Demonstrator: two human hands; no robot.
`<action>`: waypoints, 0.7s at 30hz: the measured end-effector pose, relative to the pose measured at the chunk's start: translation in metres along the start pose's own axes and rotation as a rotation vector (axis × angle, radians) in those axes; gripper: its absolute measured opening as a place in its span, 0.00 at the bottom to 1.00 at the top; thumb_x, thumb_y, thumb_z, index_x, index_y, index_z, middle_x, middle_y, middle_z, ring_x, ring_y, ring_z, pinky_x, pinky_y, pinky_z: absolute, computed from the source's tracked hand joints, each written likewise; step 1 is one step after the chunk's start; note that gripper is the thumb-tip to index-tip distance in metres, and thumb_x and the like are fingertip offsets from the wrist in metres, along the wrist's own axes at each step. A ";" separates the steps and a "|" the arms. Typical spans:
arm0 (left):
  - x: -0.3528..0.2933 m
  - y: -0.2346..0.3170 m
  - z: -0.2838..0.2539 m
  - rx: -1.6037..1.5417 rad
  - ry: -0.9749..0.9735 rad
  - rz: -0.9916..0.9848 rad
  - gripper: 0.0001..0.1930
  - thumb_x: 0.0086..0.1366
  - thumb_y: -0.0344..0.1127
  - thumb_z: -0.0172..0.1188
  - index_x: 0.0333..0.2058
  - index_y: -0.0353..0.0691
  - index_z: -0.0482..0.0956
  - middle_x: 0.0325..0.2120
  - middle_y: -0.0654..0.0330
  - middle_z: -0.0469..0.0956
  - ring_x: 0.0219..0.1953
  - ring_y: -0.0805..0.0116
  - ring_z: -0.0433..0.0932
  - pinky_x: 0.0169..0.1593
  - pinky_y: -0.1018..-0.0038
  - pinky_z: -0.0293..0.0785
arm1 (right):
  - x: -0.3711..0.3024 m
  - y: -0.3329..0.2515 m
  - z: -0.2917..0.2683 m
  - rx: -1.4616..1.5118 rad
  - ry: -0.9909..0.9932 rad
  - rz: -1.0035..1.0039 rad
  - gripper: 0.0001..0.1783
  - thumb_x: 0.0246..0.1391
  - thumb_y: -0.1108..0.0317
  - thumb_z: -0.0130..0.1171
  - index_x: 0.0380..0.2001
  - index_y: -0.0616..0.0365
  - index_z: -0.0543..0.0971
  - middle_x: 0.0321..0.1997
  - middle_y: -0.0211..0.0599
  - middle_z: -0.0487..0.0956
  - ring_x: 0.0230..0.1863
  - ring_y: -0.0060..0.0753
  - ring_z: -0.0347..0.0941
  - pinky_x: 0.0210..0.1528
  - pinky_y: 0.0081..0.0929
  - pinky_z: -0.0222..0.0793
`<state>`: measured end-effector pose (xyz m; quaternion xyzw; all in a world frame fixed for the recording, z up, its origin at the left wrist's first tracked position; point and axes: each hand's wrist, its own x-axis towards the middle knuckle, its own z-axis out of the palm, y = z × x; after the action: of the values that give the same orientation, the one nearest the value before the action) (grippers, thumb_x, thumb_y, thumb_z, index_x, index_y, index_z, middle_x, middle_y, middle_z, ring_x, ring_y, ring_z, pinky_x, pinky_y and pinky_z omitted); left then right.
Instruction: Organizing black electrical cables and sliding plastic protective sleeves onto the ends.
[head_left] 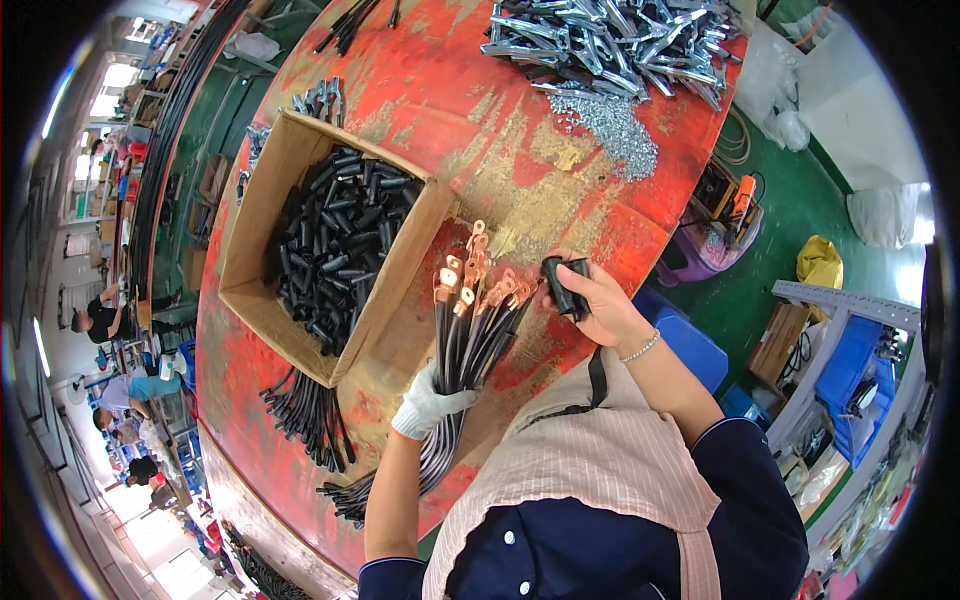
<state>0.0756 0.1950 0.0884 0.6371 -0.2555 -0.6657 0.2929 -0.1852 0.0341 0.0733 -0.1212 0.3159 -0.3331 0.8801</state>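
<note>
My left hand (430, 404), in a white glove, is closed around a bundle of black cables (450, 345) with copper lugs (465, 275) at their upper ends. The cables' lower lengths trail toward the table's near left. My bare right hand (607, 308) is closed on black tubular sleeves (566, 286), just right of the lugs. To the left of the bundle stands an open cardboard box (395, 305), holding a heap of similar black sleeves (340, 225).
Silvery metal clamps (620, 45) lie piled at the table's far edge, beside small metal parts (625, 135). More black cables (308, 420) lie near the box on the worn red table (410, 75). A blue stool (680, 335) stands at right. Several people work at far left.
</note>
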 end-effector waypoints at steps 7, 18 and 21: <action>-0.003 -0.006 0.001 0.072 0.009 -0.001 0.25 0.41 0.30 0.72 0.42 0.36 0.77 0.35 0.63 0.81 0.36 0.75 0.77 0.44 0.76 0.74 | 0.000 -0.002 -0.006 -0.060 0.041 -0.083 0.18 0.55 0.65 0.64 0.47 0.57 0.74 0.32 0.27 0.77 0.28 0.20 0.73 0.29 0.21 0.69; -0.001 -0.008 0.003 0.103 0.005 0.014 0.25 0.39 0.32 0.74 0.40 0.37 0.78 0.34 0.63 0.81 0.35 0.76 0.77 0.43 0.76 0.74 | 0.009 0.007 0.007 0.213 0.290 -0.163 0.12 0.54 0.66 0.65 0.40 0.52 0.75 0.33 0.25 0.76 0.30 0.18 0.72 0.28 0.15 0.69; -0.003 -0.005 0.005 0.112 -0.003 0.036 0.25 0.40 0.33 0.74 0.39 0.37 0.78 0.33 0.63 0.81 0.35 0.76 0.77 0.43 0.76 0.74 | 0.011 0.009 0.009 0.214 0.316 -0.166 0.12 0.53 0.66 0.66 0.38 0.51 0.74 0.34 0.26 0.76 0.31 0.17 0.72 0.29 0.15 0.69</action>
<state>0.0704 0.2005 0.0866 0.6470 -0.3042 -0.6457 0.2681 -0.1685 0.0330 0.0708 0.0013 0.4016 -0.4511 0.7970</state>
